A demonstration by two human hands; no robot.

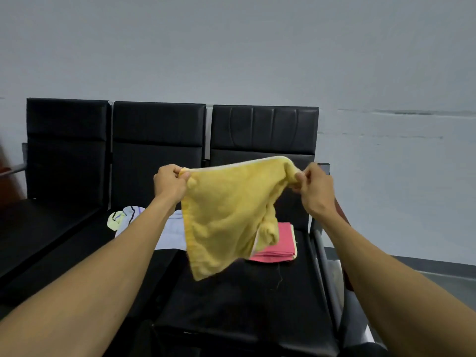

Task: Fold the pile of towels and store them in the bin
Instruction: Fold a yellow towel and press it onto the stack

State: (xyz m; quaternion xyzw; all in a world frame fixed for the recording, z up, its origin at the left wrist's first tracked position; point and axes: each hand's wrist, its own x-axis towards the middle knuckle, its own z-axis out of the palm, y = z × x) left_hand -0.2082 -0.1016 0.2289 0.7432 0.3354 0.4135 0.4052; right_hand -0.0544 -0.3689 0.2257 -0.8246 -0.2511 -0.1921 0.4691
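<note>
A yellow towel [226, 215] hangs in the air in front of me, spread between both hands. My left hand [170, 182] pinches its top left corner. My right hand [313, 188] pinches the bunched top right corner. The towel's lower edge dangles above the black bench seat [231, 305]. Behind it, a folded pink towel [279, 243] lies on the right seat, on a pale folded cloth. A loose pile of pale blue and light green towels [128, 219] lies on the middle seat, partly hidden by my left forearm. No bin is clearly in view.
A black three-seat bench [157, 135] stands against a grey wall. A metal armrest [324, 256] runs along the bench's right side, with something pale and reddish partly hidden behind my right arm. Grey floor shows at the far right.
</note>
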